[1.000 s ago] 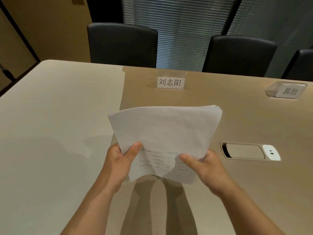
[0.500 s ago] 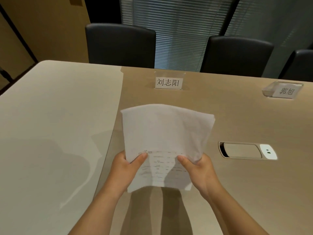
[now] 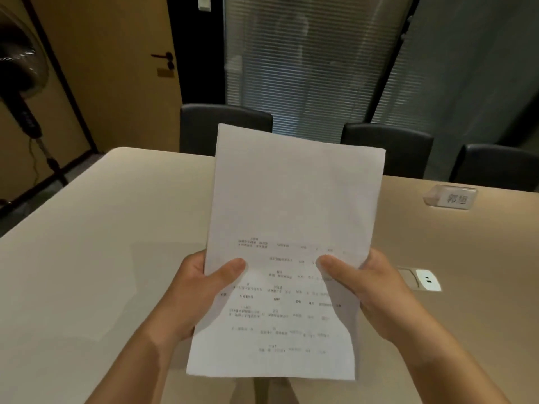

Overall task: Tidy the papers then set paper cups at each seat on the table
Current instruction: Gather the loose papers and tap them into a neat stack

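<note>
Two hands are being used to hold a stack of papers (image 3: 291, 228) upright above the near edge of the table (image 3: 102, 258). The stack is being gripped on its left edge by the left hand (image 3: 201, 290), with the thumb pressed across the printed face and the fingers hidden behind the sheets. The right edge is being gripped in the same way by the right hand (image 3: 370, 287), thumb on the front, fingers curled out of sight at the back. The papers are being kept clear of the tabletop, with faint printed lines showing upside down on the lower half and the upper half blank. Just beside the right hand, a socket panel (image 3: 420, 279) is being partly covered by it. Farther off to the right, a name plate (image 3: 452, 196) is being displayed on the table. Beyond the far edge, three dark chairs (image 3: 388, 147) are being lined up before a window with blinds (image 3: 306, 68). To the far left, a standing fan (image 3: 20, 68) and a wooden door (image 3: 116, 68) are being shown.
</note>
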Demonstrator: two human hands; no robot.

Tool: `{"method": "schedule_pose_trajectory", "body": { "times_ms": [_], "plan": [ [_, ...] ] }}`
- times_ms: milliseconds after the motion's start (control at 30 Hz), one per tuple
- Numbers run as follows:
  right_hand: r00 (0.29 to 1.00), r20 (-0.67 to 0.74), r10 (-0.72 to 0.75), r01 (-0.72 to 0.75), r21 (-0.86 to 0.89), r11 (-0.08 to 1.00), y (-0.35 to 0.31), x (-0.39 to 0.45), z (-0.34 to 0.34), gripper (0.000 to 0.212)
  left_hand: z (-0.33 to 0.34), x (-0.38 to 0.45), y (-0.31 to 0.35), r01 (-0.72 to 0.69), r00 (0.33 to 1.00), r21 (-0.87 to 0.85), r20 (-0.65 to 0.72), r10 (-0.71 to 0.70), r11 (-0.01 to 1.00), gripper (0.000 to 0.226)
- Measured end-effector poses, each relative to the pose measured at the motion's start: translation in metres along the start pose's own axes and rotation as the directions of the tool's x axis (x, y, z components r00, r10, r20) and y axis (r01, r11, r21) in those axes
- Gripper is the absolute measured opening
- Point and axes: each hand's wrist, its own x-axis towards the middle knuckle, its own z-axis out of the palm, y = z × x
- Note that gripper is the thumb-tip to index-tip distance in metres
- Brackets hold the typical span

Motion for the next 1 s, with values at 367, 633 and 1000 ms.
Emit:
{"method": "schedule_pose_trajectory", "body": {
  "times_ms": [367, 633, 1000],
  "plan": [
    [0.963, 0.07, -0.26, 0.266, -0.102, 0.959, -0.064, -0.136, 0.03, 0.01, 0.028, -0.178, 0.068, -0.226, 0.942, 0.022, -0.248, 0.224, 0.974, 0.015],
    [0.896, 0.298, -0.33, 0.349, -0.01, 0.937, -0.083, -0.217, 0.113, 0.01, -0.015, -0.335, 0.087, -0.356, 0.796, 0.197, -0.448, 0.407, 0.913, 0.017],
    [0.698, 0.64, -0.322, 0.417, 0.002, 0.909, -0.092, -0.32, 0.358, 0.023, -0.187, -0.553, 0.076, -0.408, 0.541, 0.362, -0.644, 0.541, 0.838, 0.033]
  ]
}}
